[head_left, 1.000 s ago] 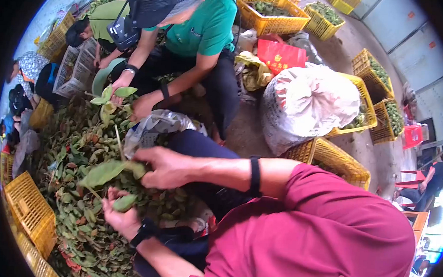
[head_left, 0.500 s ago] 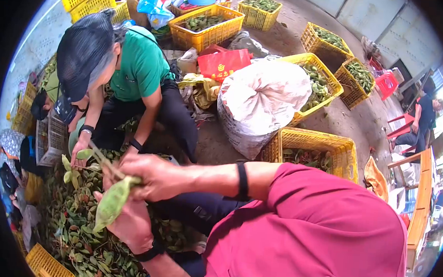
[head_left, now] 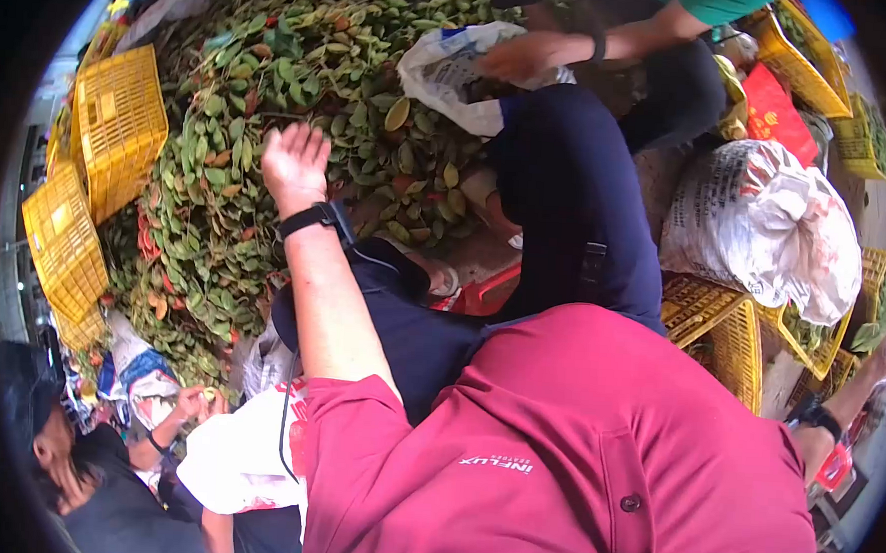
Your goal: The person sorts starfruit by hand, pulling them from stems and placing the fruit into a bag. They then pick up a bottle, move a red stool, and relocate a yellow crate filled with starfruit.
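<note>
My left hand is held out, palm up, over a large heap of green and brown leafy plant pieces. Its fingers are apart and nothing rests in it; a dark band circles the wrist. Off at the right edge, my right hand reaches beside a yellow crate of green leafy pieces. A leafy green piece lies close to that hand. The right fingers are too blurred and distorted to show what they hold.
Near the heap's top edge a co-worker's hand is at the mouth of a white sack. Yellow crates stand at left. A bulging white sack sits at right. At lower left is another person.
The view has swung down and round. My hands, earlier close together around a pale green leaf-shaped piece and a stalk, are now far apart. My left hand no longer holds anything.
</note>
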Available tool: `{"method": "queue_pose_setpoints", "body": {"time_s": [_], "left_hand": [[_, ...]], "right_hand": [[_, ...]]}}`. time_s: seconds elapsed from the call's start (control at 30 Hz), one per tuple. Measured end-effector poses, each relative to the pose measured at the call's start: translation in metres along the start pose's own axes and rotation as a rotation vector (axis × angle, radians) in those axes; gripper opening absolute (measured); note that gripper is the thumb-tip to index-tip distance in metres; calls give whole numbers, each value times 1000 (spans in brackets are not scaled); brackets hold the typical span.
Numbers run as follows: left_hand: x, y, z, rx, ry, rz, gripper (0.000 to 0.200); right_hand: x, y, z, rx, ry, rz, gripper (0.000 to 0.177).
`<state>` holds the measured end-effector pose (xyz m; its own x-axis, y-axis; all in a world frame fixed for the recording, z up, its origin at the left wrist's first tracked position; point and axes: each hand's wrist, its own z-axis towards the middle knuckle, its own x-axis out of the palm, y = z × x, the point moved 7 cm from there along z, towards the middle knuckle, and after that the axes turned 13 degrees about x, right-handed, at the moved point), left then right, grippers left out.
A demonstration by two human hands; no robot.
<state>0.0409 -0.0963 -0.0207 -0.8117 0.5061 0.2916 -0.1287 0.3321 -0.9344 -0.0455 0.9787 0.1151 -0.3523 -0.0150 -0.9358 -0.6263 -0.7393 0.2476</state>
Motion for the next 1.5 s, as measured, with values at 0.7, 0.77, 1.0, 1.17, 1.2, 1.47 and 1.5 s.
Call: {"method": "queue_pose_setpoints", "body": {"time_s": [0.7,0.77,1.0,1.17,1.2,1.47,1.5], "left_hand": [[-171,357,-96,-837,-819,205,33],[-170,367,-85,-860,-778,176,32],[-207,441,-71,-875,-420,3,40],[-179,384,-58,-810,-378,218,45],[-171,366,-55,-833,-387,265,44],[-174,388,-48,-841,-191,-36,32],[-170,378,-49,-851,-191,-55,31]], "right_hand": [[448,477,-737,-102,1495,-135,52],[462,471,-750,-277,1410,-143,63],[456,465,-782,-152,1304,-65,88],[467,468,-786,-56,1482,198,83],[467,471,-787,-19,1522,270,80],[444,511,-791,132,1897,61,52],[435,515,-787,189,1931,81,53]]}}
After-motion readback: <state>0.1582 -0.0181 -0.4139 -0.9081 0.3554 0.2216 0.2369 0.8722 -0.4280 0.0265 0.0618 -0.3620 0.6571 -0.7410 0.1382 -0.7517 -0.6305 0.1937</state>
